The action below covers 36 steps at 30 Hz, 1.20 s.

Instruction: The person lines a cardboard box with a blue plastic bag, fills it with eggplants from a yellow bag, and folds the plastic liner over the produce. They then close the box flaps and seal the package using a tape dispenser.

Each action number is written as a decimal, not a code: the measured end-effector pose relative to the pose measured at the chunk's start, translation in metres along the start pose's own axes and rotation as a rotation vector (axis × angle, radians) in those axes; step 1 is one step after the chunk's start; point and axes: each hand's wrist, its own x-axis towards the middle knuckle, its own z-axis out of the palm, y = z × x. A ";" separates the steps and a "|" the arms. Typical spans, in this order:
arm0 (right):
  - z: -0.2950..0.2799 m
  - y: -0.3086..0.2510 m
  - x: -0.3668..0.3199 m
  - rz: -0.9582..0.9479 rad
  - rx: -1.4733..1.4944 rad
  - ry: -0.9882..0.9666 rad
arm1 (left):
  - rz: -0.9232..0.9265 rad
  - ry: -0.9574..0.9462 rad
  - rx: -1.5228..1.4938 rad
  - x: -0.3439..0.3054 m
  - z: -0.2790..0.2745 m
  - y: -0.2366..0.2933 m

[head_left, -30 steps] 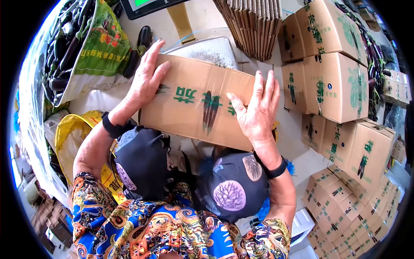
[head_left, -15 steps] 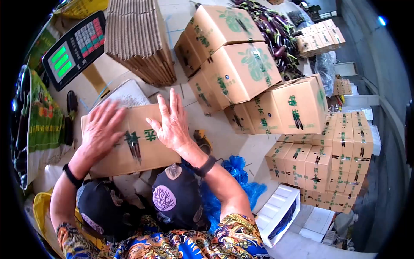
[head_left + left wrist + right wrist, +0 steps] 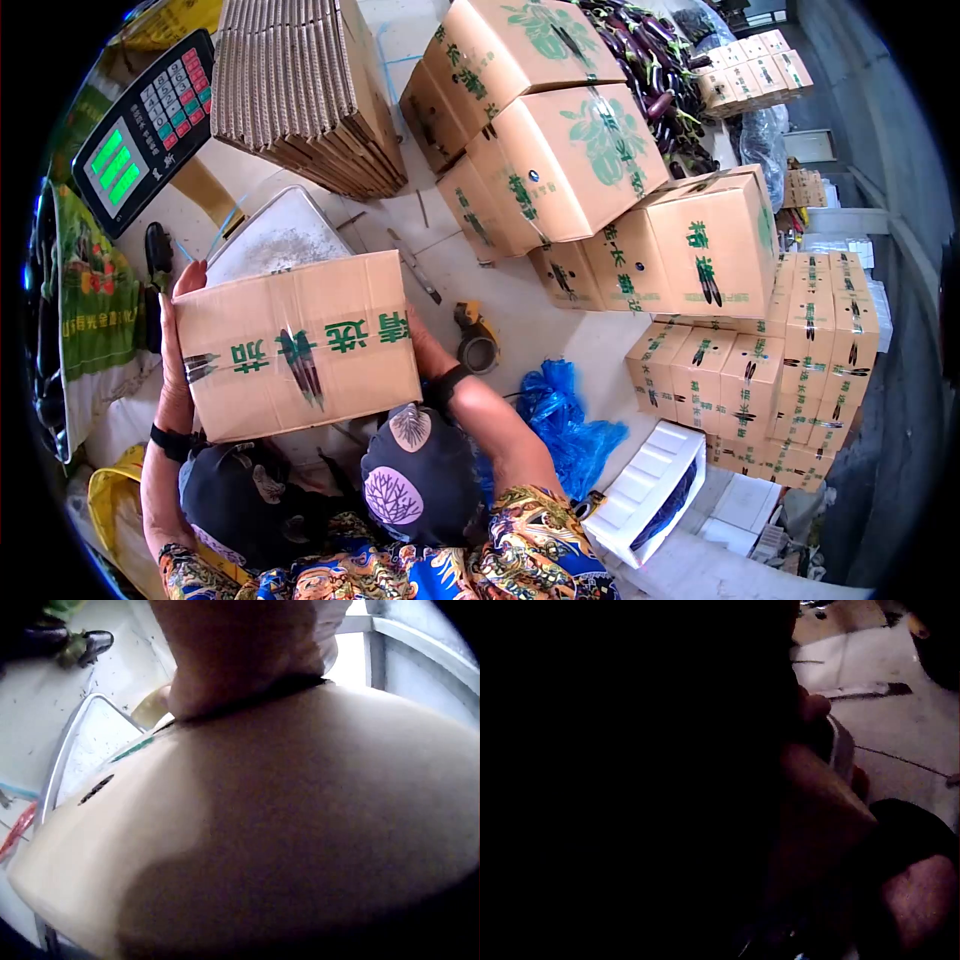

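A closed carton (image 3: pixel 300 350) with green characters and a dark eggplant print is held up between the two hands, just in front of the metal scale platform (image 3: pixel 275 235). My left hand (image 3: pixel 176 345) grips its left end, the fingertips reaching round the far corner. In the left wrist view that hand (image 3: pixel 244 656) lies against the carton (image 3: pixel 300 810). Behind the carton's right end is my right hand (image 3: pixel 425 345), its fingers hidden in the head view. The right wrist view is mostly black, with part of the hand (image 3: pixel 817 765) showing.
Flattened cartons (image 3: pixel 300 100) stand beyond the platform, beside the scale display (image 3: pixel 145 130). Packed cartons (image 3: pixel 570 165) are stacked at the right. A tape dispenser (image 3: pixel 478 340), blue plastic (image 3: pixel 565 420) and white foam box (image 3: pixel 645 490) lie nearer. Eggplants (image 3: pixel 158 250) are at the left.
The hands have moved from the carton's top to its ends. The carton has risen and tilted towards the head camera. The head view has swung to the right.
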 end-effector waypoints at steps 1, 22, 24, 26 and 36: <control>-0.006 0.010 0.000 0.010 -0.033 0.005 | -0.018 0.025 0.022 -0.003 0.001 0.003; -0.031 0.044 -0.049 0.179 0.119 0.026 | -0.400 0.086 -0.038 -0.024 0.003 0.053; -0.042 0.032 -0.064 -0.024 -0.141 -0.017 | -0.399 0.094 -0.058 -0.027 0.046 0.079; -0.051 -0.001 -0.093 -0.300 -0.546 0.001 | -0.440 0.008 -0.152 -0.037 0.125 0.120; -0.014 -0.238 -0.342 -0.988 -0.437 0.626 | -0.250 -0.684 -0.268 0.043 0.319 0.160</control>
